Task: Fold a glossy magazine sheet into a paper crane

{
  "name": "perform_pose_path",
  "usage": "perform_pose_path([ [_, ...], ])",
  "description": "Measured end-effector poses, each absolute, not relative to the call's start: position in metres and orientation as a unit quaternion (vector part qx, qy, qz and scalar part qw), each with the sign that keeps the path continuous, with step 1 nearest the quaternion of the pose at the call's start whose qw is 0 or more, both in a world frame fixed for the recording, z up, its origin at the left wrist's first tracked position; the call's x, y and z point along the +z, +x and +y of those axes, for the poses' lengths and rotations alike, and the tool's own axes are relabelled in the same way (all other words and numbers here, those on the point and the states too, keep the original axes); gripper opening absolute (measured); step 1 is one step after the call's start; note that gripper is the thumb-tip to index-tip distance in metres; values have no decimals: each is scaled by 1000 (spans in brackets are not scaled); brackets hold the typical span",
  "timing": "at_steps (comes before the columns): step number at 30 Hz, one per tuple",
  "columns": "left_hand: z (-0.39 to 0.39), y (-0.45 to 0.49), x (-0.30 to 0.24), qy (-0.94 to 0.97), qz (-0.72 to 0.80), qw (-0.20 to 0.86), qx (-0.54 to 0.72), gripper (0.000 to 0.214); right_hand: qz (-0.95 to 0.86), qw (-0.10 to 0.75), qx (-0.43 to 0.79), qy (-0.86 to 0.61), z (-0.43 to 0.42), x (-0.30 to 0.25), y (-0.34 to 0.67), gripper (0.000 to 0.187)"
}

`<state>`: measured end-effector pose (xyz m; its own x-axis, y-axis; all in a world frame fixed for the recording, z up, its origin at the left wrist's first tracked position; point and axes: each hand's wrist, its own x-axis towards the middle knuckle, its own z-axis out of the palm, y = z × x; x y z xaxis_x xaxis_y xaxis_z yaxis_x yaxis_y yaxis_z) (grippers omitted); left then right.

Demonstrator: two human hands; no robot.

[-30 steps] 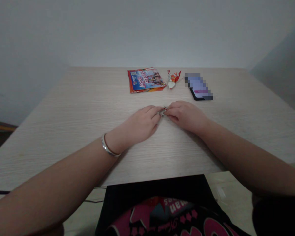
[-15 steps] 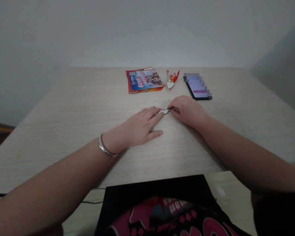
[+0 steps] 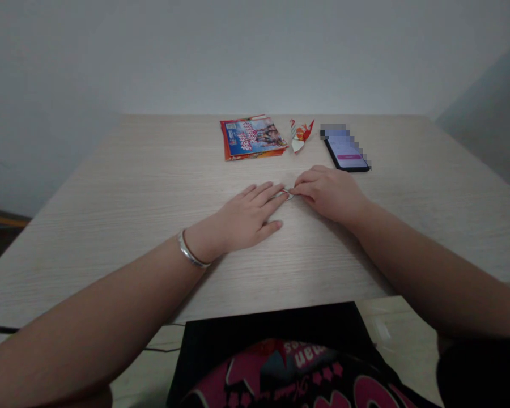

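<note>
My left hand (image 3: 249, 221) lies palm down on the pale wood-grained table (image 3: 123, 187), its fingers spread and nearly straight, the thumb held apart from the rest; the tips of my index and middle fingers rest on a small folded paper (image 3: 286, 194), covering its left part. My right hand (image 3: 332, 195) comes in from the other side, its fingers curled and gathered together, the fingertips touching the right end of that same paper; I cannot tell whether they pinch it or only press it down, since the thumb is mostly hidden. The paper lies on the table between my two hands; only a narrow, whitish bit of it shows, too small for me to make out its folds.

Beyond my hands, toward the far edge, sits a stack of printed leaflets (image 3: 255, 137), blue on top with orange-red edges showing beneath; just to its right stands a folded paper bird (image 3: 301, 137) in red, orange and white; right of that lies a phone (image 3: 346, 152), tilted at an angle, its screen lit and partly blurred into blocks. A silver bracelet (image 3: 191, 254) circles my left wrist; below the near edge, my black clothing (image 3: 306, 374) shows pink stars and lettering.
</note>
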<state>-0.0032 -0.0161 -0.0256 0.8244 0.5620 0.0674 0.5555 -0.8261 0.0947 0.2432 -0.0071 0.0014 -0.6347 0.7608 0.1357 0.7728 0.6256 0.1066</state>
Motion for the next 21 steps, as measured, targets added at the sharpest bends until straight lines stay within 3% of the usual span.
perform_pose_path([
  [21, -13, -7, -32, 957, 282, 34, 51, 65, -844, 9, -95, -528, -6, 8, 256, 30],
])
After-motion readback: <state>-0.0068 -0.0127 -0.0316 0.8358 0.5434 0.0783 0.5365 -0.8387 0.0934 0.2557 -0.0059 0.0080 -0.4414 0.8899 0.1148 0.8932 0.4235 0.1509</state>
